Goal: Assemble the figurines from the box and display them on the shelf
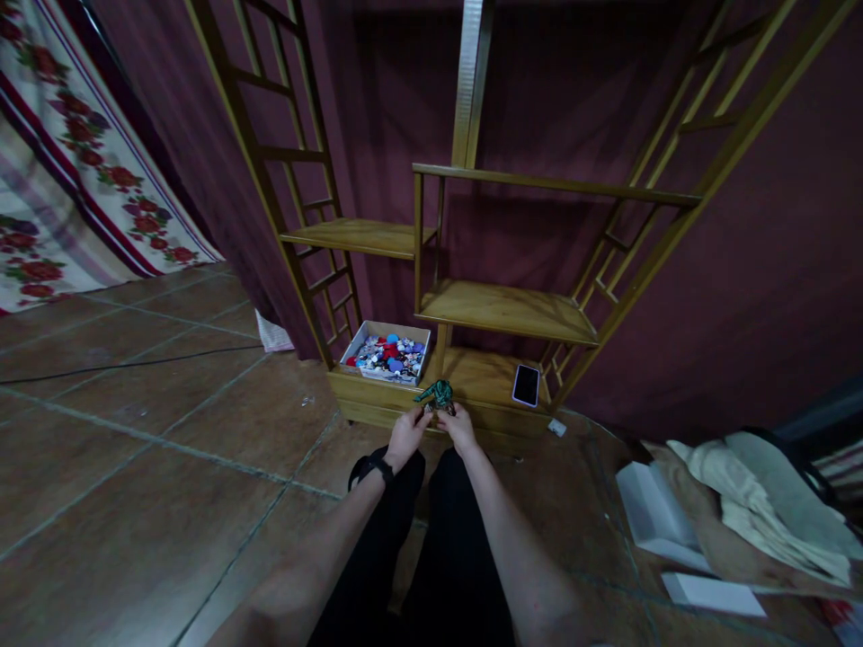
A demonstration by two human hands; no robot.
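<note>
A small dark green figurine (440, 393) is held up between my two hands, just in front of the low edge of the wooden shelf unit. My left hand (407, 435) is closed on its lower left side, with a dark watch on the wrist. Pinched on the lower right side of the figurine are the fingers of my right hand (459, 428). The fingertips partly hide its base. Behind it, on the shelf unit's bottom board, stands an open box (426, 361) full of small red, blue, purple and white pieces.
A phone (526, 385) lies at the right of the bottom board. The wooden shelf unit (505, 310) rises against a dark red curtain (397, 99). White box parts (657, 512) and crumpled cloth (748, 494) lie on the floor at right. A black cable (135, 364) crosses the tiles at left.
</note>
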